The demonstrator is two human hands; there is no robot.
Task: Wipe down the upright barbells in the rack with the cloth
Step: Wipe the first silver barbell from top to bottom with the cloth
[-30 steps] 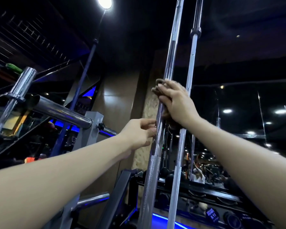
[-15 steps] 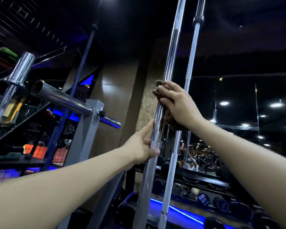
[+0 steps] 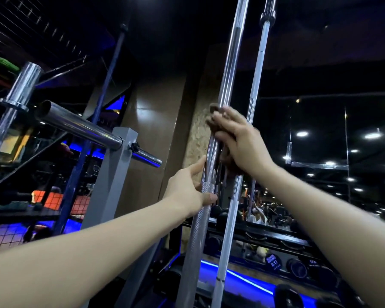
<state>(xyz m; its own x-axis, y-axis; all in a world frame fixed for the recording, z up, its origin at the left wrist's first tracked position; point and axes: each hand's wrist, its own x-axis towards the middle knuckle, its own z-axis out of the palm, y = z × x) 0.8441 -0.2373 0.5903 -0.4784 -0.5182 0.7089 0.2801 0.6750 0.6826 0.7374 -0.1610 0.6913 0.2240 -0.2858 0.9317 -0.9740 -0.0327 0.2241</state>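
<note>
The right hand (image 3: pixel 238 138) is holding a brown cloth (image 3: pixel 216 127) wrapped around the near shiny bar (image 3: pixel 228 70), about halfway up. The left hand (image 3: pixel 187 187) is gripping the same bar just below, on its rough part. A second bar (image 3: pixel 257 70) is standing just beside it.

You can make out pale lettering on a dumbbell's round end cap (image 3: pixel 272 262), too blurred to read.
</note>
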